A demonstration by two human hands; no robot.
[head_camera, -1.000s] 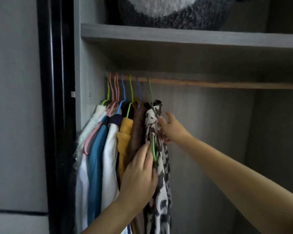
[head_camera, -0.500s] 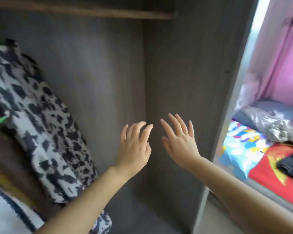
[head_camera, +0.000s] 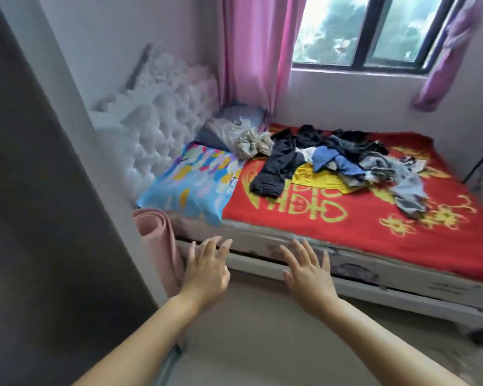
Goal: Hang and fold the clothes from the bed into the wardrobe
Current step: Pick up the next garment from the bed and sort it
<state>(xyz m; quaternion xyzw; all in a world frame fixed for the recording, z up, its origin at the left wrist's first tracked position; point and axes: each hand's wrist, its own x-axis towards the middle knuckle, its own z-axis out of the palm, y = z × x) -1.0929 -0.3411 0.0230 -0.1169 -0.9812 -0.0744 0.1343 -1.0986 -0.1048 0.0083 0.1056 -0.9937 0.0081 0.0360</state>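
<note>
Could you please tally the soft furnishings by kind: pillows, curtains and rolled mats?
Pillows: 2, colourful pillow and grey pillow
Curtains: 2, left curtain and right curtain
Rolled mats: 1, pink mat
Total: 5

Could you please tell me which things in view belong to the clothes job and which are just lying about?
For the job: pile of clothes, bed, left hand and right hand, both empty.

Lying about: colourful pillow, rolled pink mat, pink curtain, white headboard.
</note>
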